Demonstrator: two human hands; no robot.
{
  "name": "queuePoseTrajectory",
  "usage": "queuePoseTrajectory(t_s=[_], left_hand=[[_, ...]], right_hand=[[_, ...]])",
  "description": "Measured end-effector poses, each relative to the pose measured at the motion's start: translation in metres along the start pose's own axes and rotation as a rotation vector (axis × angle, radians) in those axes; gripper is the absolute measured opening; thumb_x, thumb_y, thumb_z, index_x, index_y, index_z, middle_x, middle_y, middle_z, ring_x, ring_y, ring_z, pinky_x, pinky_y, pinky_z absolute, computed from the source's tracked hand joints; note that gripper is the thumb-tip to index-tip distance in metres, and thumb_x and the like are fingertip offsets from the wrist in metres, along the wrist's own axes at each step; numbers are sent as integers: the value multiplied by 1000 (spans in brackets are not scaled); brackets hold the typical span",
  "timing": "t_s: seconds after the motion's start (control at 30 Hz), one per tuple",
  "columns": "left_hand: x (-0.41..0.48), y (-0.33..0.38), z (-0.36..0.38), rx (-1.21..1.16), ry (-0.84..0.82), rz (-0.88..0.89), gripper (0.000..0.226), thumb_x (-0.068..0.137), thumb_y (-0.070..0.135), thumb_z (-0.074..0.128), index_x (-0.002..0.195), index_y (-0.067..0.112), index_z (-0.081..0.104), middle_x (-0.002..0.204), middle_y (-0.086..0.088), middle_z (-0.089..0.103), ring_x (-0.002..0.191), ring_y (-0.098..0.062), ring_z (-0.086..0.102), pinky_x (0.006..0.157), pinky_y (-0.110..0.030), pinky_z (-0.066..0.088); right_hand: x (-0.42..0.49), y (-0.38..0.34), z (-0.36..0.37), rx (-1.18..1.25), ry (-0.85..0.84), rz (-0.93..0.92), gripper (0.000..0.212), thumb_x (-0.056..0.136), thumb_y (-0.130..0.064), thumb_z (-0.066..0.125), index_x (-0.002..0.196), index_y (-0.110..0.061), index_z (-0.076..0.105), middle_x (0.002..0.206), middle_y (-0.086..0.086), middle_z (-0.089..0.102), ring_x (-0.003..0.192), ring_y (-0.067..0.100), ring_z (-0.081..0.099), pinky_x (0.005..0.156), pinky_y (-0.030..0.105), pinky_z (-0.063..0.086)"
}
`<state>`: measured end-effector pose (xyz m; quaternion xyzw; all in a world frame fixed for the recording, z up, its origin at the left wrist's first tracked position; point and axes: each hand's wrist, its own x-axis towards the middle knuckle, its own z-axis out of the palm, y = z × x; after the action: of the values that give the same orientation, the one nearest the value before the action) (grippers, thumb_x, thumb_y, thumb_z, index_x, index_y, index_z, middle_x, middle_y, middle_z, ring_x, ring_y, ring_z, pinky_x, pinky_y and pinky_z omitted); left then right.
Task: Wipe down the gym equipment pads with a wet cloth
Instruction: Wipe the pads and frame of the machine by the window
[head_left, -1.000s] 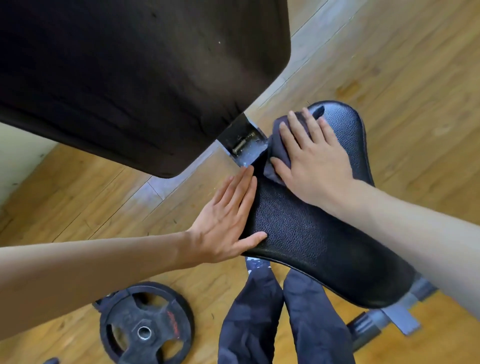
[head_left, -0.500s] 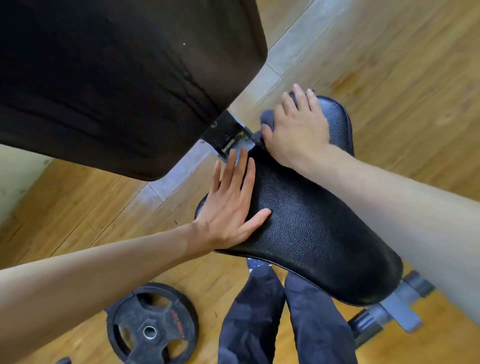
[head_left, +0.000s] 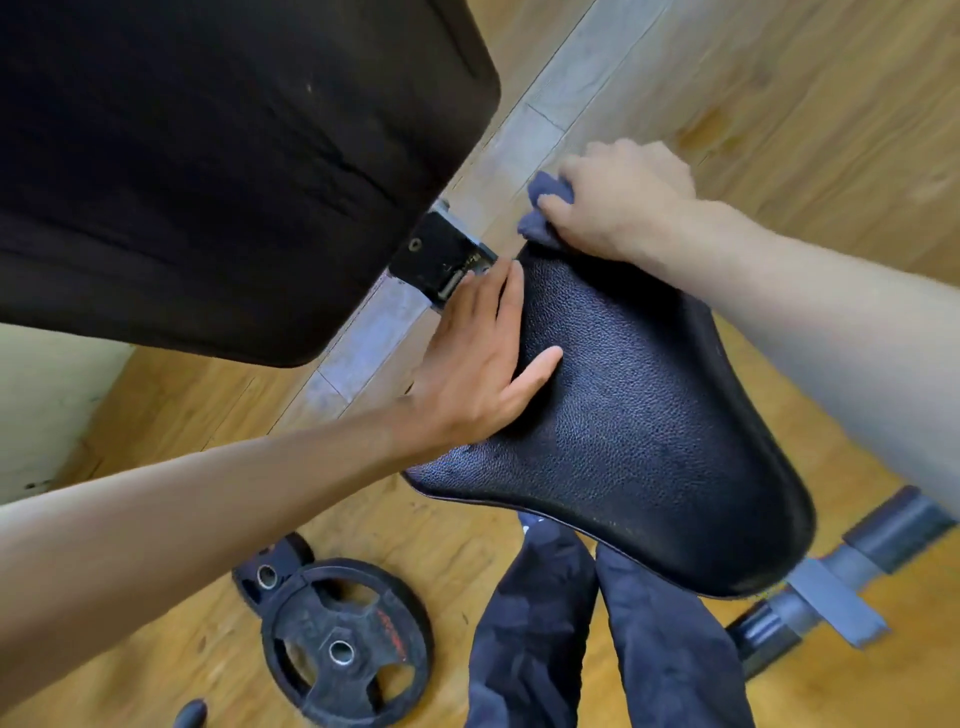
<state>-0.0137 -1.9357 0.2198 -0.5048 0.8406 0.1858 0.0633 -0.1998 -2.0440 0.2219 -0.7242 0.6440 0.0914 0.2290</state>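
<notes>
Cloth has reached far end of seat pad under right hand.

The middle and near end of the seat pad lie bare between my arms, open for a sweep. My left hand lies flat along its left edge; my right hand, bunched on the cloth, covers the narrow far tip. Just past my left fingertips the black hinge bracket juts out, leaving only a tight gap before the backrest pad, which blocks the upper left. Right of the seat, the wooden floor is open. My trouser legs crowd the near edge, a weight plate lies lower left, and a grey frame tube sticks out near right.
</notes>
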Motion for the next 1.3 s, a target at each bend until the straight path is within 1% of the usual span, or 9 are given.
queuePoseTrajectory(t_s=[0.17, 0.33, 0.6, 0.73, 0.8, 1.0, 1.2, 1.27, 1.3], left_hand=[[40, 21, -4, -80, 35, 13, 84, 102, 55, 25, 160, -5, 19, 168, -24, 17, 155, -36, 19, 128, -46, 11], [78, 34, -8, -128, 31, -36, 87, 100, 56, 20, 160, -6, 14, 168, -25, 14, 156, -34, 15, 128, -48, 11], [93, 45, 2, -109, 24, -57, 111, 92, 78, 26, 160, -6, 2, 170, -25, 0, 159, -32, 1, 129, -42, 4], [95, 45, 3, -120, 47, -49, 106, 96, 76, 16, 159, -9, 8, 169, -27, 4, 159, -33, 3, 129, -42, 6], [96, 45, 4, -112, 57, -45, 100, 98, 67, 22, 159, -10, 10, 168, -28, 8, 159, -35, 6, 129, -41, 7], [95, 42, 5, -143, 62, -28, 104, 98, 74, 15, 158, -10, 4, 168, -30, 2, 159, -36, 2, 128, -49, 10], [98, 41, 6, -109, 48, -26, 106, 97, 74, 13, 157, -14, 10, 167, -31, 5, 159, -36, 3, 127, -51, 12], [97, 41, 4, -112, 49, -23, 106, 97, 74, 15, 157, -13, 10, 167, -31, 4, 159, -36, 3, 128, -50, 12], [96, 42, 5, -112, 54, -20, 107, 97, 75, 17, 157, -13, 9, 167, -31, 3, 159, -37, 3, 128, -50, 12]], right_hand=[[-57, 46, 16, 547, 78, 20, 66, 107, -35, 47, 161, -6, 23, 166, 17, 23, 153, 29, 25, 119, 29, 19], [-1, 59, 0, 802, -70, 40, 37, 110, -32, 38, 137, -22, 63, 140, 9, 61, 124, 20, 53, 75, 18, 32], [-90, 71, 65, 1296, 102, 153, 49, 108, -42, 40, 153, -23, 43, 148, -2, 55, 140, 13, 46, 99, 15, 31], [13, 73, 27, 1155, -98, 56, 34, 107, -35, 42, 108, -14, 68, 114, 8, 67, 113, 26, 58, 79, 25, 39], [30, 69, 19, 1041, -127, 12, 35, 105, -34, 46, 86, -11, 62, 99, 13, 62, 101, 30, 58, 71, 34, 31], [-73, 70, 53, 1266, 292, 52, 38, 105, -26, 52, 143, -22, 51, 136, -10, 57, 124, 0, 48, 97, 6, 31], [36, 72, 22, 911, -192, -91, 32, 107, -32, 44, 100, -11, 67, 112, 17, 65, 112, 33, 58, 70, 35, 29], [5, 73, 38, 1064, -38, -10, 28, 104, -36, 45, 95, -18, 64, 107, 9, 64, 112, 30, 58, 79, 32, 33], [-25, 70, 46, 1171, 93, 28, 28, 101, -37, 46, 112, -19, 65, 120, 6, 63, 121, 25, 56, 91, 28, 37]])
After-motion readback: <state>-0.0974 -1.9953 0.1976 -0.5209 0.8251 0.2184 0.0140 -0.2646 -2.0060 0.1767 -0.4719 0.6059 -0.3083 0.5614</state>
